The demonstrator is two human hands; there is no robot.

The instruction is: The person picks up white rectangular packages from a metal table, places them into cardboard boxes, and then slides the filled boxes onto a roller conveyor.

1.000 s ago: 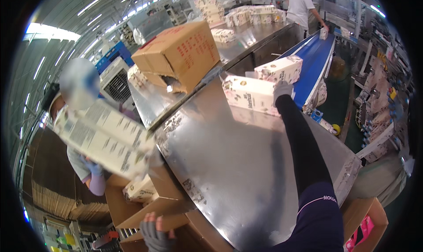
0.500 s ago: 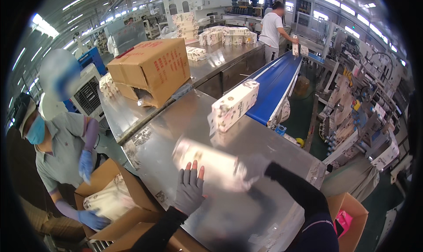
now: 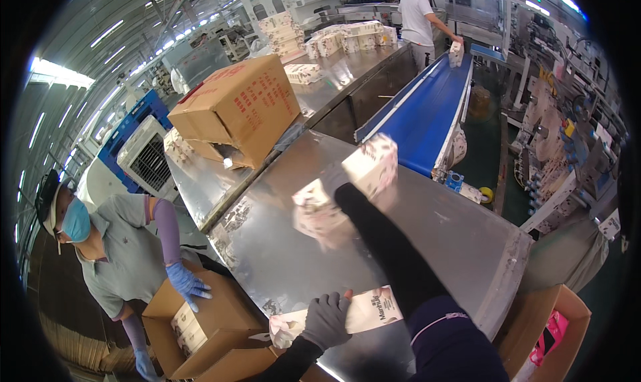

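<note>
My left hand (image 3: pixel 327 320), in a grey glove with bare fingertips, is closed over a white, floral-printed tissue pack (image 3: pixel 375 310) lying at the near edge of the steel table (image 3: pixel 427 248). Farther out, my right hand (image 3: pixel 335 178) reaches across to a second tissue pack (image 3: pixel 374 168) of the same print, close to the end of the blue conveyor belt. It grips this pack from above; hand and pack are smeared by motion. My right sleeve hides part of the table between the two packs.
A blue conveyor belt (image 3: pixel 427 128) meets the table's far side. A large brown carton (image 3: pixel 234 115) stands back left. At left, a gloved co-worker (image 3: pixel 133 255) handles an open carton (image 3: pixel 220 302) holding packs. Another person (image 3: pixel 417 18) stands by the belt's far end. An open box (image 3: pixel 567 328) sits at right.
The pack between my hands has come down onto the near table edge under my left hand. My right hand has moved off it to the farther pack. The co-worker's pack now sits inside the carton.
</note>
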